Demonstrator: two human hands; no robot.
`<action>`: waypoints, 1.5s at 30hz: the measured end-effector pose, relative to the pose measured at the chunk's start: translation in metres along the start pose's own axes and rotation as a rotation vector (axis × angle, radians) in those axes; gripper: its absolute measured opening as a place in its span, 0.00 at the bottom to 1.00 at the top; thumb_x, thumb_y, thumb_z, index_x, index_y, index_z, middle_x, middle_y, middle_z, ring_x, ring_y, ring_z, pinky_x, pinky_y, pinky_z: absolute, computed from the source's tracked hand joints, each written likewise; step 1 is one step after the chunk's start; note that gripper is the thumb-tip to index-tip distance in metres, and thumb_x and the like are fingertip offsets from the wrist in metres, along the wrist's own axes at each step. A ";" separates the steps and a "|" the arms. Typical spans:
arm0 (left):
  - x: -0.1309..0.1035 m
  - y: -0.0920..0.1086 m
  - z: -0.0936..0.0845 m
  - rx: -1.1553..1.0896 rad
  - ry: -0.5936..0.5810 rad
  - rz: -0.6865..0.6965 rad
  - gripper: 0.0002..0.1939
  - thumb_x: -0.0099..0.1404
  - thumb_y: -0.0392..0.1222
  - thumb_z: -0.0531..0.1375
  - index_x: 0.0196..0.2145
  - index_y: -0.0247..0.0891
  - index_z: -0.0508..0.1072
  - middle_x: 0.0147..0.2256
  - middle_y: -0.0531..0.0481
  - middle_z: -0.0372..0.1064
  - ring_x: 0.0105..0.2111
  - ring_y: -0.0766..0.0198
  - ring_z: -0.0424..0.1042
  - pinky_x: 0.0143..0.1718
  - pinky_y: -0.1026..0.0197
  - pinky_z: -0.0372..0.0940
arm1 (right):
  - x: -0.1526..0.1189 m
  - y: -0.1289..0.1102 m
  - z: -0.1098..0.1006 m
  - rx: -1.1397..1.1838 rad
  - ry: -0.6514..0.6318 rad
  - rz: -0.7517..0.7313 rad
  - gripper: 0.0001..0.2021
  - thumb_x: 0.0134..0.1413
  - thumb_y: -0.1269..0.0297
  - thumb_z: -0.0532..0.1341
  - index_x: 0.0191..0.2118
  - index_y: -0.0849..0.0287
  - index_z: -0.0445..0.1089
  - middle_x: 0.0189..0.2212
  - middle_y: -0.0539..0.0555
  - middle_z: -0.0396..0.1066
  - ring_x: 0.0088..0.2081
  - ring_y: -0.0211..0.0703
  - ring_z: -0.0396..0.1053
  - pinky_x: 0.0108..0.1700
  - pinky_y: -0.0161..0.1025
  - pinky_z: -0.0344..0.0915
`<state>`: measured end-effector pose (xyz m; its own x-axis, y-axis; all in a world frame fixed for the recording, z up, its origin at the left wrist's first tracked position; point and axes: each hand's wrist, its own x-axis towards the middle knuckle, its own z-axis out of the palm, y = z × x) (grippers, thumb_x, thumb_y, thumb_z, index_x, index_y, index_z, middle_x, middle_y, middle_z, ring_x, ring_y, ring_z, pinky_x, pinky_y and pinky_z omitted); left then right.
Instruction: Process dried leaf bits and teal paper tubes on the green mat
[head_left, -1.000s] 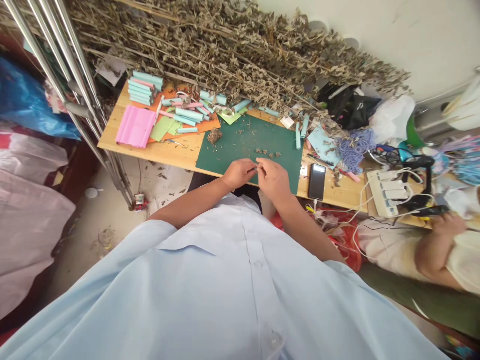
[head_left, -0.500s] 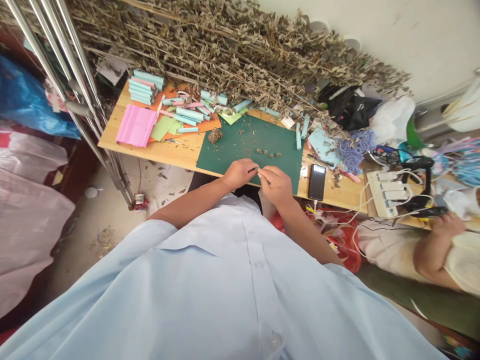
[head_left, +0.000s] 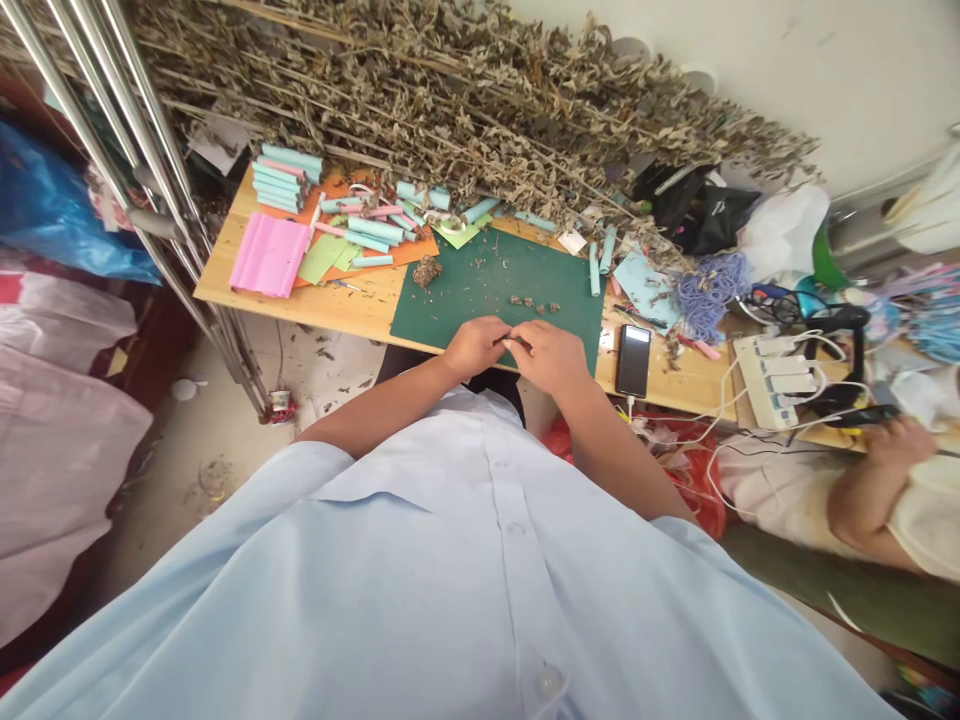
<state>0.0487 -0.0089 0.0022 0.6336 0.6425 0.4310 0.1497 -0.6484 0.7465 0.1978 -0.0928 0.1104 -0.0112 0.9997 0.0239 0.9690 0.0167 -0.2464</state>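
My left hand (head_left: pixel 477 347) and my right hand (head_left: pixel 550 355) meet at the fingertips over the near edge of the green cutting mat (head_left: pixel 465 305). Both are closed in a pinch on something small and dark, too small to make out. Beyond my right hand, several small brown clumps (head_left: pixel 529 303) lie in a short row on the mat. A larger dried clump (head_left: pixel 427 271) rests near the mat's left edge.
Dried leafy stems (head_left: pixel 450 100) are heaped along the back. Rolled paper (head_left: pixel 375 230) and pink sheets (head_left: pixel 271 254) lie left. A phone (head_left: pixel 634 360), a power strip (head_left: pixel 765 380) and another person's hand (head_left: pixel 900 445) are at right. Metal poles (head_left: pixel 142 150) stand left.
My right hand has shifted slightly left and turned, bringing its fingertips closer against those of my left hand. The small thing between them is now more covered.
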 end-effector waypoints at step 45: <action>0.004 0.002 -0.012 -0.168 -0.049 -0.093 0.09 0.71 0.39 0.62 0.43 0.39 0.83 0.38 0.46 0.79 0.41 0.61 0.77 0.46 0.60 0.69 | -0.010 0.018 0.032 0.379 0.287 -0.066 0.11 0.68 0.59 0.61 0.41 0.51 0.82 0.42 0.56 0.82 0.45 0.48 0.80 0.51 0.46 0.76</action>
<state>0.0425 -0.0023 0.0117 0.6599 0.6731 0.3340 0.0828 -0.5069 0.8580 0.2072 -0.1018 0.0751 0.0507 0.9512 0.3044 0.8094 0.1394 -0.5704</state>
